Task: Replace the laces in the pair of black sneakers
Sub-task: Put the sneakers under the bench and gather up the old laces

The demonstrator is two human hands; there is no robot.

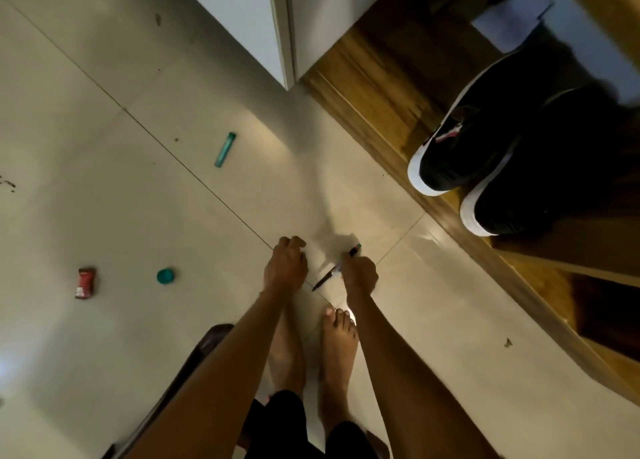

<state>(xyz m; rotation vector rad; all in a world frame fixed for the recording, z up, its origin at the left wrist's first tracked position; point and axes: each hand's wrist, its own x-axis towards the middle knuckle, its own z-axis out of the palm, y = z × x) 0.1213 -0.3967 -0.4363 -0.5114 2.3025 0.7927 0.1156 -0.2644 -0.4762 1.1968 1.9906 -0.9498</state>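
Observation:
Two black sneakers with white soles stand side by side on a wooden step at the right: one [485, 126] farther back, the other [540, 188] nearer. No laces show on them from here. My right hand [360, 275] grips a thin dark pen-like tool [323, 278] low over the tiled floor, well left of the sneakers. My left hand [285, 266] hangs beside it with its fingers curled, and nothing shows in it. Both hands are above my bare feet [337, 340].
The wooden step [381, 87] runs diagonally along the right. A white cabinet corner [287, 42] stands at the top. On the tiles lie a teal tube [225, 149], a round teal cap [165, 276] and a red wrapper [85, 283]. A dark seat edge [194, 361] is at my lower left.

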